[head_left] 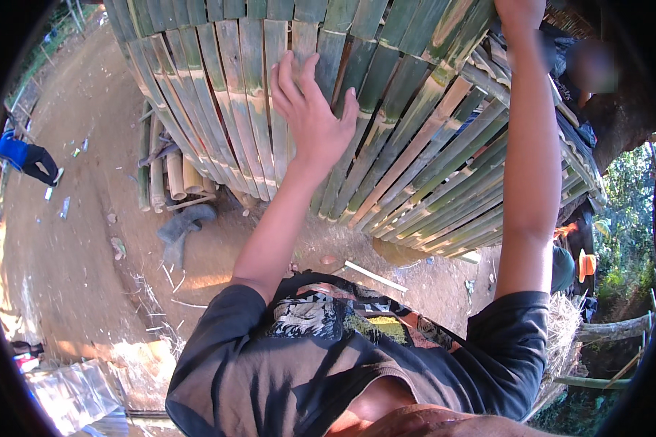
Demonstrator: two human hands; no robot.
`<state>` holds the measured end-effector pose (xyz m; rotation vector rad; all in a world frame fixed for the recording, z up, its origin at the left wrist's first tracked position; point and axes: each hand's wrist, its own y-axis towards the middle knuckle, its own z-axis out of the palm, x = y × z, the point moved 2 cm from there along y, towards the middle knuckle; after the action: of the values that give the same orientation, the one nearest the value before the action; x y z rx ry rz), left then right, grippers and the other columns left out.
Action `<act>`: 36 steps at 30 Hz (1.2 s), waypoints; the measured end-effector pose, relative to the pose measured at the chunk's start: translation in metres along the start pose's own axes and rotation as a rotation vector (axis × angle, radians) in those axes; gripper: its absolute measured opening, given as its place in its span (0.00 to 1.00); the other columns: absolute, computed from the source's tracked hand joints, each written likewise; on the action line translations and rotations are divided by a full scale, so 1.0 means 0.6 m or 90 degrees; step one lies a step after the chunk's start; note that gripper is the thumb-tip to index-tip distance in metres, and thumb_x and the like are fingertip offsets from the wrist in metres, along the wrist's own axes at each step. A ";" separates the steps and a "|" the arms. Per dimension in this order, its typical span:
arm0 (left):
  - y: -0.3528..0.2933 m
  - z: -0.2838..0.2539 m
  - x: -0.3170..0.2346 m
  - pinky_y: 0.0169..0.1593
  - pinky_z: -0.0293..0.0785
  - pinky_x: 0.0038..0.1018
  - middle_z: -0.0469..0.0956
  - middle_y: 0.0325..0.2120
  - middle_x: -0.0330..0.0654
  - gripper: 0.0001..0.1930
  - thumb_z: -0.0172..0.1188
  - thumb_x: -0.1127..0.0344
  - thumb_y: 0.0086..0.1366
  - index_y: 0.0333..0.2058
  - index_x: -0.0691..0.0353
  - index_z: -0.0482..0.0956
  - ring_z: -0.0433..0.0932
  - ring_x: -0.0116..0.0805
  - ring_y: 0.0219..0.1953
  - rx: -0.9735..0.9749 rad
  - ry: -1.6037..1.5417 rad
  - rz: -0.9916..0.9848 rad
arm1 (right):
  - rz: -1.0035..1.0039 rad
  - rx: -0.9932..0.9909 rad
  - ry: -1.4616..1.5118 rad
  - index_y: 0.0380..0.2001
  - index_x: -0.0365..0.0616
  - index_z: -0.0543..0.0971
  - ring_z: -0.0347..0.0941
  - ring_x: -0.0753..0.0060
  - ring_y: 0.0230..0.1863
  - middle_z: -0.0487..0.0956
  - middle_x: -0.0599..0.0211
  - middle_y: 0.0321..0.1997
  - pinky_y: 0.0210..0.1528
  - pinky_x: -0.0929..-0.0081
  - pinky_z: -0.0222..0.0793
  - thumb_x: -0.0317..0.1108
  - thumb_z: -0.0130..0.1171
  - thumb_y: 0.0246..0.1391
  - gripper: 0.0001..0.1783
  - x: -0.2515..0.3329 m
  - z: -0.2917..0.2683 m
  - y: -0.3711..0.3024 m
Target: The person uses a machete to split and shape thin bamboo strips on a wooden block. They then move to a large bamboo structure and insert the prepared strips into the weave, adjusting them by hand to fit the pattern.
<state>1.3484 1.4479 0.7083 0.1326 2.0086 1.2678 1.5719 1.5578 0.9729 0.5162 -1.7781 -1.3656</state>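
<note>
Presently, bamboo slats (386,124): green and tan, they are spreading from 11 o'clock round toward 3, lying side by side with narrow gaps.
Left hand (313,113): at 12 o'clock, it is lying over the slats with fingers bent and parted, thumb pointing toward 1; how firmly it is pressing, I cannot tell.
Right hand (521,16): between 1 and 2 o'clock, it is meeting the view's upper edge, its fingers running out of sight; whether it is gripping, I cannot tell.
Both hands: they are reaching up well apart from each other.
Bamboo poles (155,164): they are lying near 10 o'clock, just beside the slats.
Pale strip (375,277): it is lying on the dirt ground (98,211) near 5 o'clock.
Person in blue (13,150): someone is showing just past 9 o'clock.
Orange hat (587,264): it is showing just past 3.
</note>
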 end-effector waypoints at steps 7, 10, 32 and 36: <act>0.054 -0.029 -0.040 0.73 0.47 0.55 0.53 0.71 0.58 0.34 0.66 0.65 0.64 0.67 0.64 0.64 0.47 0.63 0.75 -0.067 -0.028 0.110 | 0.004 -0.004 0.026 0.29 0.37 0.79 0.68 0.79 0.27 0.73 0.71 0.22 0.31 0.72 0.67 0.52 0.49 0.74 0.28 0.018 0.023 -0.021; 0.117 -0.029 -0.101 0.73 0.50 0.53 0.56 0.71 0.57 0.33 0.65 0.66 0.64 0.66 0.65 0.66 0.49 0.62 0.75 -0.080 -0.086 0.218 | -0.020 -0.019 -0.075 0.37 0.35 0.80 0.70 0.65 0.26 0.77 0.54 0.23 0.35 0.62 0.69 0.59 0.49 0.72 0.33 -0.006 0.003 -0.016; 0.612 0.084 -0.388 0.76 0.46 0.50 0.56 0.73 0.58 0.39 0.51 0.46 0.72 0.70 0.70 0.60 0.53 0.53 0.76 -0.197 0.129 0.669 | 0.069 0.030 0.002 0.41 0.35 0.78 0.78 0.32 0.35 0.79 0.39 0.27 0.37 0.49 0.70 0.55 0.49 0.73 0.28 0.046 -0.006 -0.029; 0.644 0.080 -0.416 0.78 0.40 0.48 0.52 0.74 0.62 0.40 0.48 0.49 0.73 0.72 0.76 0.53 0.49 0.53 0.77 -0.141 0.169 0.637 | 0.069 0.020 0.018 0.39 0.35 0.78 0.77 0.31 0.36 0.79 0.39 0.27 0.38 0.49 0.70 0.55 0.48 0.73 0.29 0.044 -0.007 -0.030</act>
<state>1.4471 1.5662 1.1443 1.0019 2.0421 2.1917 1.5568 1.5302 0.9661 0.4475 -1.7810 -1.2516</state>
